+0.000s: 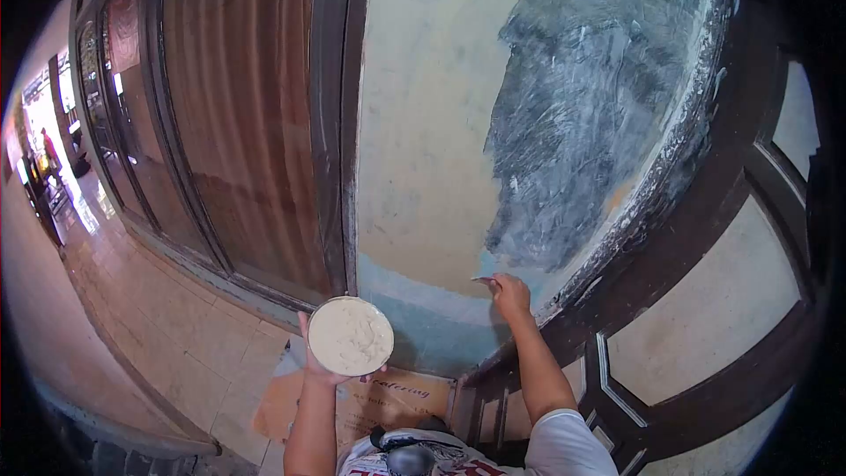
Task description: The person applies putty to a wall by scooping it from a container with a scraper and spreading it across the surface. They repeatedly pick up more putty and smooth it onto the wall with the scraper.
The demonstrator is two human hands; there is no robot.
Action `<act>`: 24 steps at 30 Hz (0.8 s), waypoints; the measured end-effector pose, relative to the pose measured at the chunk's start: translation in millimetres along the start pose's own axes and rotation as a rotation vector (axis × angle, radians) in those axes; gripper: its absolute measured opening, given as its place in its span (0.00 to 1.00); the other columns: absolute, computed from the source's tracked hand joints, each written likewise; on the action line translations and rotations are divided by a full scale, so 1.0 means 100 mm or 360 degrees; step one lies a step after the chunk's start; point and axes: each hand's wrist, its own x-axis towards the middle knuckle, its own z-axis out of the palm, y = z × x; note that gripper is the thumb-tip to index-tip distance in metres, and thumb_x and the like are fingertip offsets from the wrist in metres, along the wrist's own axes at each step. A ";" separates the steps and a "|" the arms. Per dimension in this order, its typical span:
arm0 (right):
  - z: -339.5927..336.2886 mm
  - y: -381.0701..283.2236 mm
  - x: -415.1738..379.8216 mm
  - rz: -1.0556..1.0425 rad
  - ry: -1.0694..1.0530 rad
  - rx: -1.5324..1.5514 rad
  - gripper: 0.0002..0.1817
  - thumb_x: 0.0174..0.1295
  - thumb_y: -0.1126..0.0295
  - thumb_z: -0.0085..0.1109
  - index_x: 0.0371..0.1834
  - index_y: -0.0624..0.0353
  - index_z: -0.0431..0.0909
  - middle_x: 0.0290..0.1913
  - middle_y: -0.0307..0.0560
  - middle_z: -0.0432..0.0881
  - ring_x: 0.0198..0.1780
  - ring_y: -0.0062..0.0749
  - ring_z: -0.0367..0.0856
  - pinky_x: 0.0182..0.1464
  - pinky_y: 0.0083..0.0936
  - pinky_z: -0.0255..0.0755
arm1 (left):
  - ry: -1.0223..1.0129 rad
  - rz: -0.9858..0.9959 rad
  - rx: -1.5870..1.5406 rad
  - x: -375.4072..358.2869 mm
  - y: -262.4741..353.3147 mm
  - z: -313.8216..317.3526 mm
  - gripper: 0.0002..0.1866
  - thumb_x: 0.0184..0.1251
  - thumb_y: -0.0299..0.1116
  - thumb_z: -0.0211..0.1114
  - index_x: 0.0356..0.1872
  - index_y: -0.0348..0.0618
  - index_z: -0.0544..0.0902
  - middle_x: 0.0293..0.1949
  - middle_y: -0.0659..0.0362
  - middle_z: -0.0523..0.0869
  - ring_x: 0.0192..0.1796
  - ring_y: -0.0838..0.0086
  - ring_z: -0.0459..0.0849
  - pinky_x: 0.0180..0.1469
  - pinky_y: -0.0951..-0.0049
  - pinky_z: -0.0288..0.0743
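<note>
In the head view, my left hand [319, 368] holds up a round tub of cream-coloured paste [350, 337], fingers wrapped around its side and underside. The paste has an uneven, scooped surface. My right hand [510, 296] is closed around a small putty knife [482, 279], only partly visible, with its tip at the lower part of the wall [432, 141]. That wall is smooth cream on the left, rough grey-blue and patchy on the right, and pale blue along the bottom.
A dark-framed window with a brown curtain [242, 123] stands left of the wall. Dark wooden panelling [705, 300] curves along the right. A printed orange sheet [370, 405] lies on the tiled floor [176, 326] below. Far left, a person in red [48, 148] is near a bright opening.
</note>
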 end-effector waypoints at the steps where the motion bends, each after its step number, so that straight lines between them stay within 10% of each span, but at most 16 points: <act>1: 0.00 -0.01 0.00 -0.0012 0.0083 0.0022 0.08 0.63 0.71 0.64 0.43 0.55 0.87 0.43 0.49 0.88 0.43 0.53 0.85 0.46 0.47 0.79 | 0.0012 0.0008 -0.0053 0.01 -0.01 0.02 0.65 0.49 0.94 0.37 0.78 0.51 0.64 0.63 0.32 0.78 0.47 0.22 0.83 0.26 0.41 0.82; 24: 0.12 -0.27 -0.22 -0.0004 0.0143 -0.0063 0.09 0.62 0.73 0.64 0.44 0.55 0.87 0.39 0.49 0.87 0.44 0.53 0.84 0.45 0.50 0.78 | 0.0074 0.0049 -0.0009 -0.15 0.11 -0.11 0.66 0.48 0.94 0.39 0.77 0.49 0.65 0.63 0.32 0.78 0.47 0.22 0.82 0.32 0.37 0.82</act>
